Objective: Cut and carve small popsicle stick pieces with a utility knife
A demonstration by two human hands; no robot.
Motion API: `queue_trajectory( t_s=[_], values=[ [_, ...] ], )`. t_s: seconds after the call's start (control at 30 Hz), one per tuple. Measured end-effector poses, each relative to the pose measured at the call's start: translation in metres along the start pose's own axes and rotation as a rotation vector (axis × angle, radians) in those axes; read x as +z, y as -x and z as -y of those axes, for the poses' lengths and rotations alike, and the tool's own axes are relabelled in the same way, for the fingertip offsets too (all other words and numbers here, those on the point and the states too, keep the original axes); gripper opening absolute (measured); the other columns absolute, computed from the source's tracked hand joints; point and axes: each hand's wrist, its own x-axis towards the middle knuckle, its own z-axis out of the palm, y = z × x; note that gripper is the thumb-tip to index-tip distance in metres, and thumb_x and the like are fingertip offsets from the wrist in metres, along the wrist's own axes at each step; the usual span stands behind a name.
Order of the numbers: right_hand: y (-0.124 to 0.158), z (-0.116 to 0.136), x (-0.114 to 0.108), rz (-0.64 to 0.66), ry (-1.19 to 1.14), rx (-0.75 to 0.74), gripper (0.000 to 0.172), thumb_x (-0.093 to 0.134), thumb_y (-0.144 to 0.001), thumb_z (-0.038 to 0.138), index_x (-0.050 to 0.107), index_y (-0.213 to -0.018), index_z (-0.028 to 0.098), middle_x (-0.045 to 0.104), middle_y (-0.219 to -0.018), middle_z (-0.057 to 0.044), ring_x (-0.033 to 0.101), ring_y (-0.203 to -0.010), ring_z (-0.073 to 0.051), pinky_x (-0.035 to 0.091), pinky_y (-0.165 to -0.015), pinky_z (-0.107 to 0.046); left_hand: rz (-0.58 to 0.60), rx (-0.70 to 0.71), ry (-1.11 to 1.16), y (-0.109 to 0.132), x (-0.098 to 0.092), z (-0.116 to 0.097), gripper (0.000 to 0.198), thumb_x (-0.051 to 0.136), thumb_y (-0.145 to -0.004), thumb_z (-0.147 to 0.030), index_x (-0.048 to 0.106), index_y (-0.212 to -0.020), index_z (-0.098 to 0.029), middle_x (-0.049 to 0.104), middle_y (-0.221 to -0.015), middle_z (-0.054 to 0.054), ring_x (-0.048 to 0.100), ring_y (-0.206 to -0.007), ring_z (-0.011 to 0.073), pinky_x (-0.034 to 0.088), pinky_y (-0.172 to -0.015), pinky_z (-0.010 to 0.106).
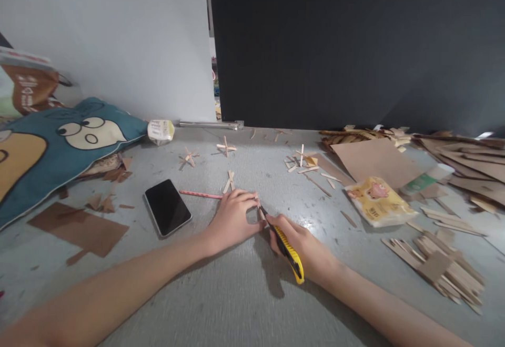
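My right hand [298, 241] is closed around a yellow and black utility knife [291, 255], its tip pointing up and left. The knife's front end meets a short wooden stick [261, 212]. That stick is pinched between the fingers and thumb of my left hand [235, 215], low over the grey table. Just beyond my left fingers lie small crossed sticks [229, 180]. A pink patterned pencil [200, 195] rests on the table, its right end reaching my left hand. Left of it lies a smartphone [168, 207] with a dark screen.
Small stick crosses [226, 147] and loose stick pieces [309, 169] lie farther back. At right are a yellow tissue pack [377, 201], a glue stick [428, 179], cardboard [374, 160] and a bundle of sticks [437, 268]. A blue pillow [74, 147] and cardboard scraps [79, 231] occupy the left.
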Motion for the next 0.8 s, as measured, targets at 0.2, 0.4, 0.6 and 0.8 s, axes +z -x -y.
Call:
queue_trajectory(
  t_s=[0.2,0.4,0.6,0.8],
  values=[
    [0.0002,0.0001,0.0005,0.000,0.004,0.012,0.031,0.047,-0.099,0.009,0.050,-0.127,0.023,0.064,-0.088,-0.003,0.070,-0.069,-0.016,0.057,-0.065,-0.026,0.000,0.005,-0.011,0.0000,0.0009,0.0014,0.031,0.081,-0.082,-0.037,0.079,-0.110,-0.024,0.073,-0.135,0.008,0.061,-0.129,0.0317,0.044,-0.112,0.057],
    [0.0012,-0.0016,0.0023,0.000,-0.015,0.024,0.030,0.047,-0.098,0.007,0.051,-0.124,0.023,0.063,-0.085,-0.001,0.066,-0.065,-0.015,0.055,-0.063,-0.024,-0.009,0.005,-0.021,0.0002,0.0027,0.0018,0.029,0.081,-0.081,-0.035,0.080,-0.109,-0.024,0.074,-0.135,0.008,0.062,-0.126,0.0321,0.046,-0.111,0.057],
    [0.0018,-0.0048,0.0023,0.042,-0.043,0.074,0.029,0.048,-0.099,0.008,0.049,-0.122,0.025,0.063,-0.085,0.000,0.064,-0.065,-0.014,0.055,-0.064,-0.024,-0.006,0.006,-0.010,0.0006,0.0028,0.0001,0.029,0.079,-0.083,-0.034,0.080,-0.111,-0.024,0.073,-0.135,0.008,0.060,-0.127,0.0321,0.045,-0.111,0.056],
    [-0.0005,-0.0011,0.0008,0.022,0.001,0.065,0.027,0.046,-0.099,0.009,0.049,-0.120,0.024,0.063,-0.083,0.000,0.066,-0.064,-0.016,0.055,-0.063,-0.025,0.002,0.013,-0.015,0.0002,0.0027,0.0016,0.031,0.080,-0.083,-0.034,0.079,-0.113,-0.024,0.073,-0.135,0.008,0.061,-0.126,0.0319,0.044,-0.113,0.056]
  ],
)
